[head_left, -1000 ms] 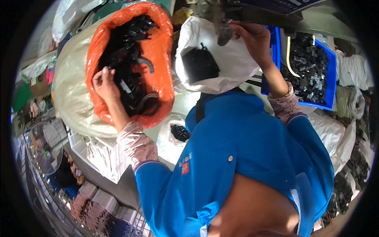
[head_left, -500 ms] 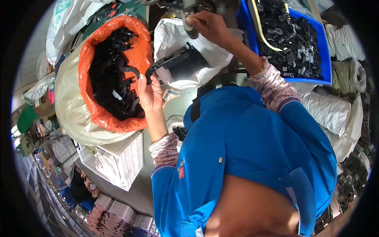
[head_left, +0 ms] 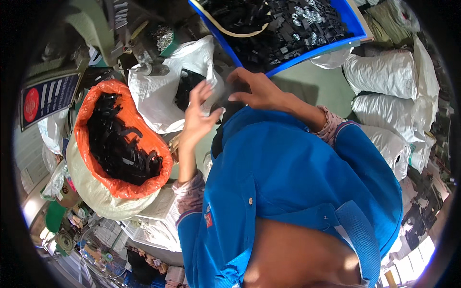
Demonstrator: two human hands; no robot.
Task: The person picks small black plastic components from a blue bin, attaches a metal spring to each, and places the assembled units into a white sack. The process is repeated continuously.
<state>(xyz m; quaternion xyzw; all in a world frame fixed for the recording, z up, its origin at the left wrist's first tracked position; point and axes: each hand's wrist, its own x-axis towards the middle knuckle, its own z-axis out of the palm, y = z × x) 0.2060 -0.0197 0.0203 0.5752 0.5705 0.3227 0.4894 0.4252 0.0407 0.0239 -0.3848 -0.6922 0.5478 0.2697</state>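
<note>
My left hand [head_left: 196, 115] is raised beside the white sack [head_left: 153, 98], its fingers spread and nothing in them. Black parts [head_left: 188, 89] show inside that sack, partly behind my left fingers. To the right, my right hand [head_left: 264, 91] is held near the blue bin's lower corner, thumb and fingers apart. The space between them is dark and blurred, and I make out no held thing there. At the left, an orange-lined sack [head_left: 156, 139] holds many curved black plastic parts [head_left: 115, 144].
A blue bin [head_left: 314, 50] of small black pieces, clear bits and a pale curved strip stands at the far side. A metal machine [head_left: 149, 62] stands behind the white sack, near a green container of small metal pieces [head_left: 163, 38]. Stuffed white bags [head_left: 382, 74] line the right.
My left hand has let go of the long black part with the curved end. My right hand has left the metal machine and come nearer my body. The view has shifted.
</note>
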